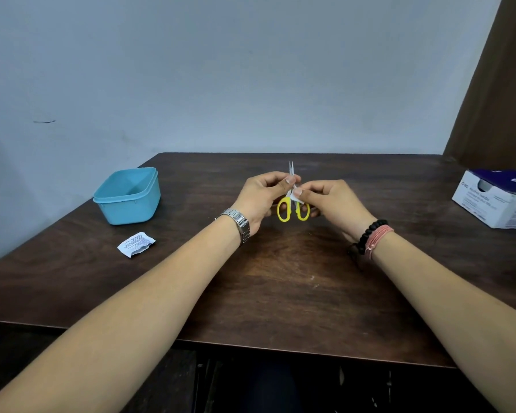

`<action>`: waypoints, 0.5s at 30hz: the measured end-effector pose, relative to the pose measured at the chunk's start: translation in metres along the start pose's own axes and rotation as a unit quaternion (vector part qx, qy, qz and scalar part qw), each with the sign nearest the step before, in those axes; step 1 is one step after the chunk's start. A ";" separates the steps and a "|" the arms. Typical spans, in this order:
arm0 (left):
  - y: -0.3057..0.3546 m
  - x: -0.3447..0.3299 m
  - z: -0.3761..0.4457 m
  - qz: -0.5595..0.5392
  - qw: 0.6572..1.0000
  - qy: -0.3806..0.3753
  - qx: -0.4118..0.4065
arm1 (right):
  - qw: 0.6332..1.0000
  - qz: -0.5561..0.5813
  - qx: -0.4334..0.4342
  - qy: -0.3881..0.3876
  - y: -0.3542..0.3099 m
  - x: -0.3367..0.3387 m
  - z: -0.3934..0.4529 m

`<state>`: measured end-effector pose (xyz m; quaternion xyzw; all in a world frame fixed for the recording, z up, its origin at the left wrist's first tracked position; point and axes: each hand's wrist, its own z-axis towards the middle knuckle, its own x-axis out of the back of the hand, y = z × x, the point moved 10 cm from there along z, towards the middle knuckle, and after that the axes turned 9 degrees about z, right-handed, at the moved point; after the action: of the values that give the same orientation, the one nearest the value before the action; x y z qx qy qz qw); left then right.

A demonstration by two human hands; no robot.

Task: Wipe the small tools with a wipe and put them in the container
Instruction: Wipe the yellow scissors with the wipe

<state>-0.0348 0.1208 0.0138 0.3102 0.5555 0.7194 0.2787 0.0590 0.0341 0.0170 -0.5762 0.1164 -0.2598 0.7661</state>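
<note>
Blue plastic, the container (127, 195) sits open at the left of the worktop (280, 278), well apart from the hands, and nothing shows inside it from here. Nearer the front edge lies a torn white sachet (135, 244). At the middle, the left hand (261, 198) pinches the small yellow-handled scissors (292, 204) by the closed blades, tips pointing away from the person. The right hand (329, 201) meets it just beside the pivot, pinching a small white wipe (295, 198) against the metal. To do this well, I would say, the left pinch should stay firm while the wipe is drawn from pivot towards tip, along both faces, fingers kept off the edges. The handles want a pass too, before the scissors go into the container. Far right stands a white and purple box (496, 199), touched by no one.
</note>
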 end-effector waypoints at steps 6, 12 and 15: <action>0.002 0.015 0.002 0.007 0.998 0.058 -0.003 | 1.000 0.007 -0.016 0.017 0.004 0.004 0.000; 0.000 0.023 0.003 -0.011 0.996 0.089 0.006 | 0.998 0.037 -0.044 0.012 0.010 0.002 0.001; 0.000 0.028 0.003 -0.025 0.994 0.107 0.006 | 0.997 0.062 -0.055 0.005 0.012 -0.001 0.000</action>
<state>-0.0511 0.1437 0.0177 0.2193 0.5941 0.7378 0.2336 0.0612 0.0368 0.0057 -0.6082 0.1698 -0.2078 0.7470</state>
